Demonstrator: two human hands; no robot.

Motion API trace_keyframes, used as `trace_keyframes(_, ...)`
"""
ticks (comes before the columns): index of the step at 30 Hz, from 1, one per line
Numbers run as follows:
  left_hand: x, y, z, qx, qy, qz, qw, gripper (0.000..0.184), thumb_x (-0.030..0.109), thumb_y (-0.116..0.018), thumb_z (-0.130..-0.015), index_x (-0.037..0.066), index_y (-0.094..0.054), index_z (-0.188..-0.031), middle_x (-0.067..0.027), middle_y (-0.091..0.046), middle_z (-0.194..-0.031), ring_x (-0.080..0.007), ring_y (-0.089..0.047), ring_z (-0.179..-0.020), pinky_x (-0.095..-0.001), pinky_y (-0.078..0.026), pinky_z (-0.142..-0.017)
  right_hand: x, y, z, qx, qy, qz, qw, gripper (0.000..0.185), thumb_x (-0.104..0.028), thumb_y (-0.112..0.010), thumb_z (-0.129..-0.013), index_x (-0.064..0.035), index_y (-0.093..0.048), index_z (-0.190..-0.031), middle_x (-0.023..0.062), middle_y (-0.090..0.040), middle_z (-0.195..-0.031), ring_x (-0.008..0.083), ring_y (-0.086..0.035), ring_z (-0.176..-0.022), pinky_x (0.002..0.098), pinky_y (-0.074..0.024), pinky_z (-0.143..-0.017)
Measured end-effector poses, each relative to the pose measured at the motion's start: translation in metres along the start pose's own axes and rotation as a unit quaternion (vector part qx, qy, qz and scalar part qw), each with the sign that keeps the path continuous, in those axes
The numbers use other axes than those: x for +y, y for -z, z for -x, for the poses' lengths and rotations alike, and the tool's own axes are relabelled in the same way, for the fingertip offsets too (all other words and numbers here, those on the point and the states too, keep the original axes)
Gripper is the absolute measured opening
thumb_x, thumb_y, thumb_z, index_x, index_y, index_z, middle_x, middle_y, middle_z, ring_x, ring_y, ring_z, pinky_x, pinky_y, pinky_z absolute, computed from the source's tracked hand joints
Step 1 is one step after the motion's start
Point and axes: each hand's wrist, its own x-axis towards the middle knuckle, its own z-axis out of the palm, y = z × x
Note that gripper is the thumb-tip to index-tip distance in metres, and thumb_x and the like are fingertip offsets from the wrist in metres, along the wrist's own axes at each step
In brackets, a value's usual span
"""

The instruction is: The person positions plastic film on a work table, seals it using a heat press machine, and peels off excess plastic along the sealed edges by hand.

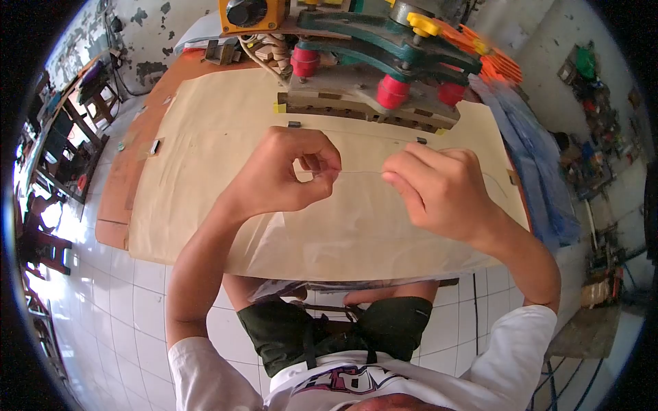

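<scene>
A thin pale thread runs nearly level between my two hands, above a table covered with cream paper. At its left end my left hand is closed, thumb and fingertips pinched on the thread. My right hand is closed on the other end, its thumb pressed against the curled fingers. A faint length of thread seems to trail off to the right of my right hand. Beyond my hands, small dark metal pieces lie on the paper near the machine's base.
A green machine with red rubber mounts stands on a block at the table's back. Blue plastic sheeting hangs along the right edge. Orange strips lie at the back right. A bench stands far left.
</scene>
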Motion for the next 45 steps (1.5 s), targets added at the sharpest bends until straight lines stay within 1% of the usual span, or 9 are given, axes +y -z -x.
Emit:
trace_keyframes(6, 0.001, 0.001, 0.0, 0.003, 0.017, 0.001, 1.0, 0.007, -0.002, -0.063, -0.065, 0.001, -0.062, -0.072, -0.0051, -0.062, -0.069, -0.0117, -0.06, -0.062, -0.025, -0.048, -0.059, -0.003, -0.001, -0.002, 0.001, 0.006, 0.009, 1.0, 0.011, -0.015, -0.066, -0.078, -0.01, -0.056, -0.078, 0.0044, -0.055, -0.07, 0.0239, -0.06, -0.054, 0.0361, -0.0454, -0.045)
trace_keyframes(8, 0.001, 0.002, 0.0, -0.002, 0.027, 0.004, 1.0, 0.008, -0.002, -0.063, -0.065, 0.0, -0.061, -0.071, -0.0051, -0.062, -0.069, -0.0114, -0.059, -0.062, -0.025, -0.049, -0.059, -0.004, -0.001, -0.003, 0.019, 0.011, -0.003, 1.0, 0.009, -0.007, -0.068, -0.077, -0.007, -0.059, -0.077, 0.0046, -0.056, -0.066, 0.0232, -0.055, -0.048, 0.032, -0.0397, -0.044)
trace_keyframes(13, 0.003, 0.004, 0.0, -0.001, 0.044, 0.017, 0.999, 0.006, -0.002, -0.062, -0.062, 0.0, -0.061, -0.068, -0.0047, -0.061, -0.066, -0.0111, -0.059, -0.061, -0.0251, -0.049, -0.059, -0.006, 0.002, -0.004, 0.019, 0.024, 0.005, 1.0, 0.009, -0.007, -0.068, -0.077, -0.0069, -0.059, -0.077, 0.0049, -0.055, -0.066, 0.0233, -0.055, -0.048, 0.0316, -0.04, -0.044)
trace_keyframes(15, 0.004, 0.006, 0.0, -0.003, 0.045, 0.014, 0.999, 0.006, -0.002, -0.061, -0.063, 0.0, -0.061, -0.069, -0.005, -0.062, -0.066, -0.0112, -0.059, -0.062, -0.0254, -0.049, -0.06, -0.004, 0.003, -0.003, 0.022, 0.029, 0.003, 0.999, 0.008, -0.007, -0.068, -0.077, -0.0069, -0.06, -0.078, 0.005, -0.055, -0.066, 0.0234, -0.055, -0.048, 0.0316, -0.0401, -0.044)
trace_keyframes(17, 0.004, 0.007, 0.0, -0.003, 0.045, 0.011, 0.999, 0.007, -0.002, -0.061, -0.063, 0.0, -0.062, -0.069, -0.0053, -0.063, -0.067, -0.0112, -0.059, -0.062, -0.0256, -0.049, -0.06, 0.0, 0.004, -0.001, 0.039, 0.033, 0.025, 0.998, 0.012, -0.013, -0.068, -0.076, -0.0098, -0.057, -0.079, 0.0036, -0.053, -0.067, 0.0225, -0.056, -0.047, 0.0338, -0.0432, -0.042)
trace_keyframes(20, 0.004, 0.007, 0.0, 0.018, 0.039, 0.004, 0.999, 0.009, -0.001, -0.06, -0.063, -0.001, -0.064, -0.072, -0.006, -0.065, -0.069, -0.0115, -0.06, -0.063, -0.0262, -0.049, -0.061, 0.002, 0.007, 0.001, 0.029, 0.028, 0.033, 0.999, 0.012, -0.012, -0.068, -0.075, -0.0097, -0.057, -0.079, 0.0038, -0.052, -0.066, 0.0226, -0.055, -0.046, 0.0338, -0.0416, -0.042)
trace_keyframes(22, 0.005, 0.005, 0.001, 0.01, 0.064, 0.026, 0.998, 0.011, 0.0, -0.06, -0.064, 0.0, -0.066, -0.074, -0.0066, -0.066, -0.069, -0.012, -0.06, -0.064, -0.0266, -0.049, -0.062, 0.001, 0.008, 0.002, 0.029, 0.029, 0.034, 0.999, 0.012, -0.012, -0.068, -0.075, -0.0099, -0.057, -0.078, 0.0038, -0.051, -0.065, 0.0225, -0.055, -0.046, 0.034, -0.0409, -0.041)
trace_keyframes(26, 0.006, 0.007, 0.001, 0.006, 0.064, 0.014, 0.998, 0.011, 0.0, -0.06, -0.065, -0.001, -0.066, -0.074, -0.0064, -0.065, -0.068, -0.012, -0.06, -0.065, -0.027, -0.049, -0.063, -0.001, 0.011, 0.003, 0.025, 0.029, 0.036, 0.999, 0.012, -0.011, -0.068, -0.075, -0.0107, -0.057, -0.078, 0.0037, -0.051, -0.065, 0.0223, -0.054, -0.045, 0.0346, -0.0396, -0.041)
trace_keyframes(45, 0.001, 0.016, 0.002, -0.037, 0.062, 0.008, 0.997, 0.011, 0.001, -0.06, -0.068, -0.002, -0.064, -0.078, -0.0062, -0.065, -0.07, -0.013, -0.062, -0.066, -0.0277, -0.051, -0.066, 0.001, 0.026, 0.007, 0.051, 0.018, 0.062, 0.997, 0.012, -0.01, -0.07, -0.074, -0.0104, -0.058, -0.077, 0.0029, -0.054, -0.066, 0.0219, -0.056, -0.049, 0.0338, -0.0423, -0.045)
